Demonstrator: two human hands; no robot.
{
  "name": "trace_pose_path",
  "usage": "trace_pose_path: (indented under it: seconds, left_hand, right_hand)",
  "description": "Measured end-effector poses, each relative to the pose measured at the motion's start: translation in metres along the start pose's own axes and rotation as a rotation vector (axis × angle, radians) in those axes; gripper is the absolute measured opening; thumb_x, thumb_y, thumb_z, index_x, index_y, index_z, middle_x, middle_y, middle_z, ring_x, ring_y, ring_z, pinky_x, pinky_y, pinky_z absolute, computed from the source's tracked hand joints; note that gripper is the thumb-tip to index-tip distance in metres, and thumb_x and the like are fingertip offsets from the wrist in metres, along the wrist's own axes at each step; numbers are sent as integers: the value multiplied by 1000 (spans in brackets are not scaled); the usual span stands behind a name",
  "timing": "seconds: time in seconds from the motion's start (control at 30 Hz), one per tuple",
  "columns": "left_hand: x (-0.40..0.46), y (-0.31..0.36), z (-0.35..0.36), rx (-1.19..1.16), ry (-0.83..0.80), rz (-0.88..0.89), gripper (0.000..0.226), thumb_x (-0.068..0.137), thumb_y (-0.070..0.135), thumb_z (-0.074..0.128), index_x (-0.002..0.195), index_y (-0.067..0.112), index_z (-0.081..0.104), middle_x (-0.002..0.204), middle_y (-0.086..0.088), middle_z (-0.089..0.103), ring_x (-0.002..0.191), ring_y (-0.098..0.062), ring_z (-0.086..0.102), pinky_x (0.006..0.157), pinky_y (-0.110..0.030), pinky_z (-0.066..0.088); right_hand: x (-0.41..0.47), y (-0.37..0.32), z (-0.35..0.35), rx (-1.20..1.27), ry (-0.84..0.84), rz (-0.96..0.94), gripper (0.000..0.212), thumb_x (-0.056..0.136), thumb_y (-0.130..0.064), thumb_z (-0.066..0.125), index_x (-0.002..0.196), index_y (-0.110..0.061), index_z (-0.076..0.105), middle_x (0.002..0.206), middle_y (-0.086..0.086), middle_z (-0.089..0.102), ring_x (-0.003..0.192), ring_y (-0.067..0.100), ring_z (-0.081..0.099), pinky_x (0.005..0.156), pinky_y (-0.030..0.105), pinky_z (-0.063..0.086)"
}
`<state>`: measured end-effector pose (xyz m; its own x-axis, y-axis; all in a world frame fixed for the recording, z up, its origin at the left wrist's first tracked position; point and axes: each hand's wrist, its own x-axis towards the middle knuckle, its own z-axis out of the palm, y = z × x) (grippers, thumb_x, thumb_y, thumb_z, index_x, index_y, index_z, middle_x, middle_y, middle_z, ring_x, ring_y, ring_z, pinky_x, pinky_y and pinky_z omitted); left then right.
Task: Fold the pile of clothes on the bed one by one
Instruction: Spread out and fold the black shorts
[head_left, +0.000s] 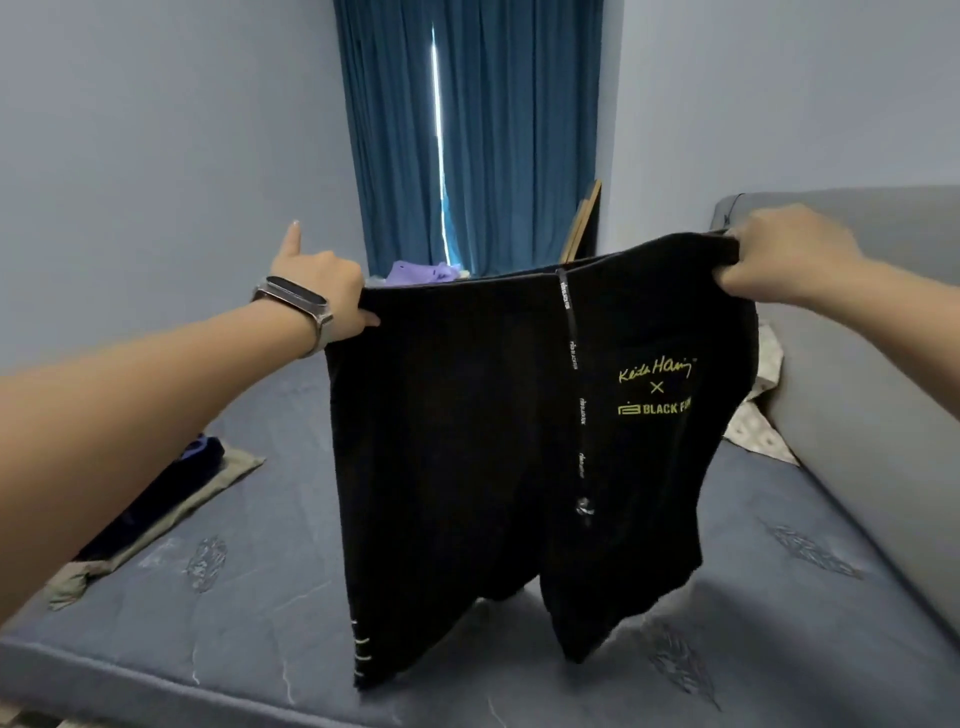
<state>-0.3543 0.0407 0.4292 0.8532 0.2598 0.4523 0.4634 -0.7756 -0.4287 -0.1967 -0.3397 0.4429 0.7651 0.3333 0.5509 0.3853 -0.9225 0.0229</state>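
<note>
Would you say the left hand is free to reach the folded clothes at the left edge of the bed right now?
Probably not yet: the left hand grips the black shorts' waistband, as does the right hand. The folded clothes lie unobstructed on the mattress.

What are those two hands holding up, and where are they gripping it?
A pair of black shorts, held by the waistband: the left hand grips one end, the right hand the other.

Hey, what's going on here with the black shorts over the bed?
A person is holding up a pair of black shorts by the waistband, left hand gripping one end and right hand the other. The shorts hang open above the blue mattress, not yet folded. Some clothes lie at the left side, and more sit behind near the curtain.
</note>
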Motion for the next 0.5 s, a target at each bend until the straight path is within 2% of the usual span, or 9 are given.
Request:
trace_pose_path:
  seconds: [0.1, 0.2, 0.27, 0.3, 0.33, 0.37, 0.4, 0.5]
  left_hand:
    - [26, 15, -15, 6, 57, -35, 46, 89, 56, 50, 75, 14, 59, 63, -1, 53, 89, -27, 63, 117, -51, 1]
    - [40, 29, -22, -16, 53, -66, 47, 88, 53, 53, 63, 15, 45, 58, -1, 46, 83, -29, 61, 117, -51, 5]
    - [45, 37, -14, -39, 58, -74, 41, 88, 50, 54, 69, 13, 51, 58, -1, 45, 76, -28, 58, 113, -50, 15]
    - [46, 40, -7, -53, 52, -69, 39, 88, 48, 54, 74, 12, 55, 59, -1, 45, 72, -27, 56, 106, -47, 27]
    - [46, 43, 1, -69, 48, -66, 37, 87, 48, 54, 78, 12, 57, 61, -1, 46, 69, -27, 54, 92, -41, 39]
    - [45, 45, 9, -86, 51, -57, 35, 87, 48, 55, 81, 13, 58, 65, -2, 50, 69, -27, 54, 77, -35, 41]
    - [44, 47, 18, -94, 60, -44, 33, 87, 47, 56, 86, 14, 58, 71, -4, 55, 71, -29, 58, 68, -31, 40]
    - [49, 52, 43, -48, 59, -17, 27, 90, 41, 53, 102, 17, 61, 96, -5, 67, 89, -28, 66, 64, -28, 38]
  right_hand:
    - [12, 22, -16, -12, 48, 9, 5, 74, -16, 58, 77, -17, 62, 69, 10, 56, 75, 35, 54, 66, 35, 49]
    - [13, 29, -15, -32, 70, 11, 7, 78, -18, 58, 75, -14, 62, 68, 9, 55, 74, 33, 53, 64, 33, 46]
    - [13, 29, -5, -60, 38, 27, 9, 81, -21, 57, 77, -15, 62, 75, 9, 57, 75, 31, 52, 62, 31, 41]
    - [13, 29, 2, -61, 8, 31, 10, 82, -21, 56, 77, -15, 62, 76, 9, 58, 74, 30, 52, 61, 29, 40]
    - [12, 28, 11, -47, -35, 37, 9, 81, -21, 56, 76, -16, 62, 75, 8, 58, 72, 29, 53, 59, 28, 39]
    - [12, 28, 21, -32, -79, 37, 9, 81, -21, 56, 76, -16, 61, 73, 7, 59, 70, 28, 56, 58, 27, 41]
    - [13, 26, 31, -17, -116, 34, 9, 80, -20, 55, 76, -16, 61, 71, 6, 60, 66, 26, 59, 58, 27, 45]
    - [26, 23, 63, -8, -160, 22, 9, 81, -20, 54, 80, -18, 63, 78, 6, 63, 65, 24, 61, 64, 30, 52]
